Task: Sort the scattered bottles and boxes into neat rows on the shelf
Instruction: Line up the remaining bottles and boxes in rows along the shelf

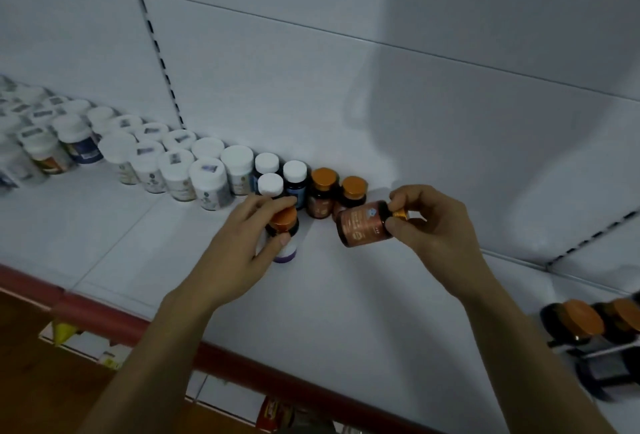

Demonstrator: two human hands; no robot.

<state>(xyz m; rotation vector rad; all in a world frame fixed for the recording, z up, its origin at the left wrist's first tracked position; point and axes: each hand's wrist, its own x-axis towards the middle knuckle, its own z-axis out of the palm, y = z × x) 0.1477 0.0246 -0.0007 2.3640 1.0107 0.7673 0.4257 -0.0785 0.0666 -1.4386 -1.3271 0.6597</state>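
On the white shelf (346,295) my left hand (242,243) grips an upright bottle with an orange cap and a white-purple label (285,225), standing in front of the row. My right hand (429,222) holds a brown bottle with an orange-brown label (363,225) tipped on its side above the shelf, fingers pinching its gold cap. Behind them two orange-capped dark bottles (323,191) stand against the back wall, beside small white-capped bottles (280,173). Rows of white-capped bottles (180,163) run off to the left.
Several dark orange-capped bottles (595,326) lie at the right edge of the shelf. A red strip (242,361) lines the shelf's front edge. Boxes (86,340) show on a lower level. The white back panel (346,87) rises behind the rows.
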